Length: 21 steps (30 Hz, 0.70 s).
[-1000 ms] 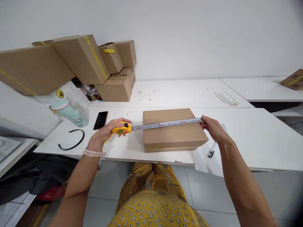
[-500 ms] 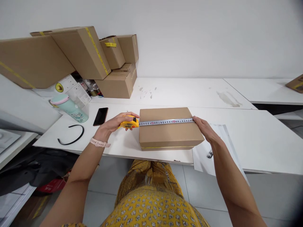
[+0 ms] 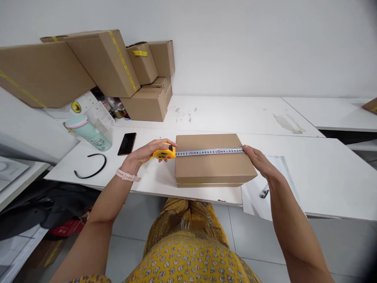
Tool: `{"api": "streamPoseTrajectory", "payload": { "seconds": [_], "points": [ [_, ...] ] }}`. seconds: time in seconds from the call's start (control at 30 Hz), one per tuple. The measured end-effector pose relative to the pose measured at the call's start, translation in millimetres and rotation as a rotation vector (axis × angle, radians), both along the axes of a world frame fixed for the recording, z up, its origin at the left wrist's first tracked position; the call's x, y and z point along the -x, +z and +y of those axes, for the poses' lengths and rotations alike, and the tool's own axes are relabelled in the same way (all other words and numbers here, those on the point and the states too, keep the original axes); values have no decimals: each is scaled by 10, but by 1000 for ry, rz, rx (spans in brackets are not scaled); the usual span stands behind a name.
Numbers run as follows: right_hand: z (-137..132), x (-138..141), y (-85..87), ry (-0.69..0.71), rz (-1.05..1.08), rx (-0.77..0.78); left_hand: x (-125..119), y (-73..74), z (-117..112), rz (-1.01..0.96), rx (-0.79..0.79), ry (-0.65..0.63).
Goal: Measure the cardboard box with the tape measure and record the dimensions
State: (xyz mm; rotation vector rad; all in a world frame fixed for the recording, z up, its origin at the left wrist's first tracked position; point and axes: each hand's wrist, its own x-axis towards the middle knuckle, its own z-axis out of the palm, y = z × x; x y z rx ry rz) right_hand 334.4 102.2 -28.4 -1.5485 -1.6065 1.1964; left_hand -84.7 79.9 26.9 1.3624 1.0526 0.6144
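steadily enough, grips a yellow plastic tape-measure case (image 3: 164, 152) in the left hand (image 3: 147, 152), thumb along the top and fingers curled round. pinches the end of a silver metal tape blade (image 3: 209, 152) in the right hand (image 3: 257, 159), at the right edge of a plain brown cardboard box (image 3: 215, 168); cannot tell the exact seat of the tip under the fingertips. stretches the blade across the box's top, slightly slanted, with the case just beside the left edge, too close to tell touching from apart.

could lose the end's alignment, probably, through a small slide of the right fingertips past the edge. could also shove the box along the smooth white table (image 3: 324, 173) by pressing the case against its side, skew the reading by tilting the blade further, or send it snapping back by loosening the right pinch.

farther out, shows a white paper sheet (image 3: 250, 201) just right of the box, bearing a small dark-and-clear object (image 3: 264, 193). to the left, shows a black rectangular phone (image 3: 127, 144), a thin black curved band (image 3: 105, 162), a mint-green bottle (image 3: 94, 133) and, behind, stacked brown cartons (image 3: 144, 103).
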Motion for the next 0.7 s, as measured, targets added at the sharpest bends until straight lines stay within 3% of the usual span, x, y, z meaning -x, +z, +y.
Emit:
{"api": "streamPoseTrajectory", "payload": {
  "seconds": [0.13, 0.27, 0.37, 0.43, 0.53, 0.6, 0.7],
  "points": [
    [32, -24, 103, 80, -121, -55, -31, 16, -13, 12, -9, 7],
    [81, -71, 246, 76, -322, -73, -73, 190, -123, 63, -45, 15],
    [91, -105, 446, 38, -368, -150, -135, 371, -370, 87, -118, 40],
    [96, -78, 618, -33, -313, -245, -238, 418, -618, 32, -105, 47],
    [172, 102, 820, -64, -273, -380, -567, 293, -1033, -194, 180, -101],
    [303, 312, 853, 73, -281, -398, -902, 109, -1266, -364, 385, -181],
    [577, 672, 757, 342, -295, -383, -1450, -178, -1453, -584, 559, -39]
  ]
}}
